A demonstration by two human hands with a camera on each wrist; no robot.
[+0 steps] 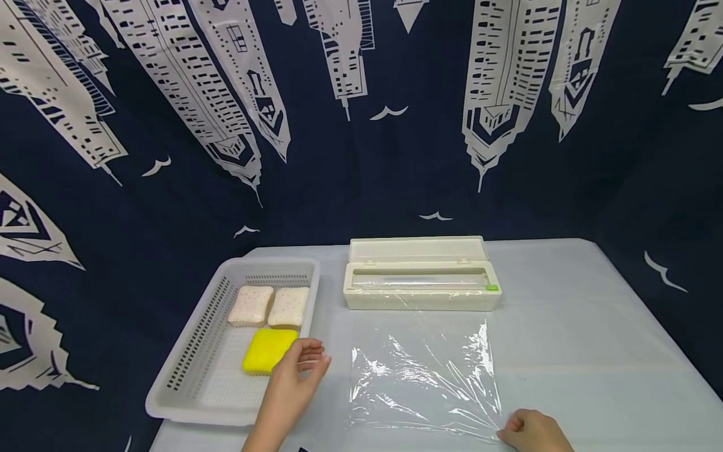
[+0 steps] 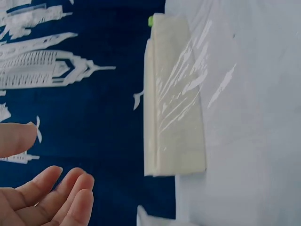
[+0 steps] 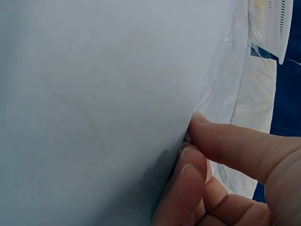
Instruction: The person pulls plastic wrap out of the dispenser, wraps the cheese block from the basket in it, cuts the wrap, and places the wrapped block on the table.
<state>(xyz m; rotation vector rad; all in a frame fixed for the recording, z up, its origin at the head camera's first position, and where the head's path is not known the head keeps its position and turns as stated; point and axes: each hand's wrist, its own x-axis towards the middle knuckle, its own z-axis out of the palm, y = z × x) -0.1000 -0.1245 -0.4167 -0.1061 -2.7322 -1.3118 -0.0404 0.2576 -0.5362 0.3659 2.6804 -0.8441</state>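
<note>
A sheet of clear plastic wrap stretches over the table from a cream wrap dispenser, whose lid stands raised. My right hand pinches the sheet's near right corner between thumb and fingers, as the right wrist view also shows with the hand close over the white table. My left hand is above the right edge of a white basket, its fingers loosely bent and holding nothing. Beside it in the basket lies a yellow sponge-like block. In the left wrist view the thumb and fingers are apart.
Two pale speckled blocks sit side by side at the basket's far end. A green slider is at the dispenser's right end. Behind the table hangs a dark blue cloth printed with white buildings.
</note>
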